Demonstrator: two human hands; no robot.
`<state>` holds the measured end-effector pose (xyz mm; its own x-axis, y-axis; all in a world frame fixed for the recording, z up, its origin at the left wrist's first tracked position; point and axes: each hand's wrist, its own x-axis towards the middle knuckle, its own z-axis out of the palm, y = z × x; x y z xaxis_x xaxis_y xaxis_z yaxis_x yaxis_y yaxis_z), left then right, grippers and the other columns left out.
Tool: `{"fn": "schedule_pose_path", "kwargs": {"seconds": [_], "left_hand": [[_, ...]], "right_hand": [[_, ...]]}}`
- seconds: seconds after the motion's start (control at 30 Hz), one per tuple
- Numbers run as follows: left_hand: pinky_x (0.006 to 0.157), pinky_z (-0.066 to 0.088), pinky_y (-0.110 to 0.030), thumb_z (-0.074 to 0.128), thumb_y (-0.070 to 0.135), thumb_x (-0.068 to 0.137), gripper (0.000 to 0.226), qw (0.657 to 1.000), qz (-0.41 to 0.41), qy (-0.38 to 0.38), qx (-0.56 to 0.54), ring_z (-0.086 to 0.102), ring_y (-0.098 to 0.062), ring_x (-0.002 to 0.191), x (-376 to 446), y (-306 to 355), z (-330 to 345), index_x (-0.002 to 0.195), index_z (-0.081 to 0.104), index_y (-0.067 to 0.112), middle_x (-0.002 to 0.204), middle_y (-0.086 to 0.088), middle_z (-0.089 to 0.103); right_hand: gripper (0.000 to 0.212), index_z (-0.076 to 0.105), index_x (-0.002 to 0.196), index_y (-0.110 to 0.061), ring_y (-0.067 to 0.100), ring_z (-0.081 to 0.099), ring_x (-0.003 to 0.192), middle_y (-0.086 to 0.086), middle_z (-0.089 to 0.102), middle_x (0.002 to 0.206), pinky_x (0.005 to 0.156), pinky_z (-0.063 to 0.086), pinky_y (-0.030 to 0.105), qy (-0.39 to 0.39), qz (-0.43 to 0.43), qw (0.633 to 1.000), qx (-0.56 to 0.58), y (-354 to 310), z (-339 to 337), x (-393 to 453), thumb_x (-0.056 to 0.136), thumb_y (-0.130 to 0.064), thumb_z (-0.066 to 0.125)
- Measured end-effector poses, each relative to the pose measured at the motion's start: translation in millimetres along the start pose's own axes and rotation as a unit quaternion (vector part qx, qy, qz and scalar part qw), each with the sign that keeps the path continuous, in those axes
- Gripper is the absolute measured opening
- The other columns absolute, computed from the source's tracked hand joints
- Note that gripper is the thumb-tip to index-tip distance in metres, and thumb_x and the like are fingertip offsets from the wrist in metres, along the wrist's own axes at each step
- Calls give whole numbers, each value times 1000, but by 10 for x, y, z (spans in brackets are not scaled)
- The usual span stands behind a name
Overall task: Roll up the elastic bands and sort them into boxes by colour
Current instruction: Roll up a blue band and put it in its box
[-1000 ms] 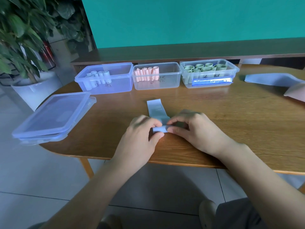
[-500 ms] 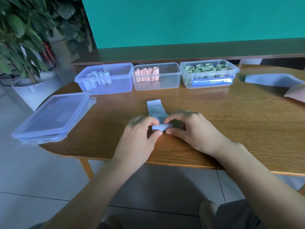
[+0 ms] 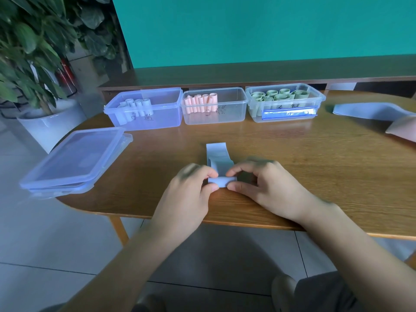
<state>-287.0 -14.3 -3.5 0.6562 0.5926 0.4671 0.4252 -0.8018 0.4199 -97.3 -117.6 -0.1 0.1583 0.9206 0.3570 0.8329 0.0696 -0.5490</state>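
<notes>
The left hand and right hand each pinch an end of the soft blue band in the middle of the frame, on the smooth wooden table. The roll is fatter than before, and the flat strip is shorter. Three see-through plastic boxes with little rolls sit higher up.

There is a single view, from a camera on the person's head, looking forward and steeply down over the near edge of the rounded wooden table. It sits close above the forearms, so the tabletop fills the middle, the pale tiled floor shows below, and the teal wall closes the far side. The wide lens bends the edges.
</notes>
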Motion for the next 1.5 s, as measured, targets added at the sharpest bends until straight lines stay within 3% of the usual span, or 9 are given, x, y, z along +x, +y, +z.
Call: {"fn": "schedule_pose_path", "kwargs": {"seconds": [0.17, 0.27, 0.33, 0.43, 0.6, 0.8, 1.07, 1.27, 1.5], "left_hand": [[80, 45, -20, 64, 24, 95, 16, 1000, 16, -8, 8, 55, -7, 97, -107, 5, -4, 111, 68, 21, 105, 9, 63], [79, 43, -18, 62, 23, 96, 14, 1000, 20, -2, 15, 55, -9, 97, -98, 21, -3, 108, 68, 18, 104, 7, 62], [80, 43, -18, 60, 25, 97, 15, 1000, 17, 2, 19, 55, -9, 97, -78, 20, -4, 108, 69, 18, 104, 6, 61], [81, 45, -18, 58, 28, 98, 20, 1000, 16, 10, 25, 56, -9, 96, -58, 4, 11, 109, 71, 18, 104, 6, 61], [77, 49, -18, 65, 26, 95, 16, 998, 20, 50, -13, 57, -4, 94, -52, -8, 24, 109, 69, 21, 105, 10, 62], [77, 41, -9, 68, 36, 92, 24, 1000, -5, 6, 5, 53, -1, 100, -22, -46, 44, 115, 65, 28, 112, 15, 60], [87, 43, -21, 66, 29, 95, 29, 1000, -16, -7, 3, 56, -7, 106, 43, -77, 40, 123, 65, 27, 119, 13, 63], [87, 49, -29, 65, 26, 95, 28, 1000, -17, -5, -13, 57, -11, 102, 81, -95, 43, 123, 67, 26, 117, 10, 61], [82, 45, -22, 69, 25, 92, 26, 1000, 2, 8, -13, 51, -5, 107, 51, -40, 22, 117, 65, 31, 116, 17, 55]], "right_hand": [[17, 75, 106, -30, 0, 61, 96, -20, 66, 102, 86, 49, 27, -12, -16, 1000, 14, -37, -53, -65, 92, -39, 71], [19, 76, 107, -28, 0, 59, 93, -16, 61, 102, 81, 41, 11, 7, -28, 1000, -2, -39, -27, -44, 92, -38, 71], [18, 75, 109, -27, -2, 58, 89, -16, 61, 103, 80, 39, 8, 28, -31, 999, 0, -41, 6, -38, 92, -31, 73], [12, 74, 105, -27, 1, 60, 90, -17, 62, 102, 81, 43, 13, 34, -38, 999, 3, -73, 29, -30, 93, -24, 72], [11, 73, 105, -30, 8, 62, 85, -17, 63, 103, 78, 51, 27, 29, -26, 999, 4, -46, 35, 21, 96, -32, 67], [25, 72, 114, -27, 4, 60, 91, -15, 61, 107, 84, 52, 34, 14, -19, 1000, -15, -22, 43, 55, 93, -39, 68], [34, 66, 128, -30, -15, 47, 80, -13, 54, 117, 83, 45, 22, 16, -14, 998, -56, -29, 82, 74, 94, -35, 67], [21, 71, 113, -25, -17, 50, 82, -20, 53, 104, 77, 38, 9, 48, -12, 998, -44, -6, 101, 107, 92, -27, 73], [25, 72, 118, -25, -12, 49, 78, -10, 57, 112, 82, 42, 19, 48, -9, 998, -40, 12, 101, 151, 96, -33, 67]]}}
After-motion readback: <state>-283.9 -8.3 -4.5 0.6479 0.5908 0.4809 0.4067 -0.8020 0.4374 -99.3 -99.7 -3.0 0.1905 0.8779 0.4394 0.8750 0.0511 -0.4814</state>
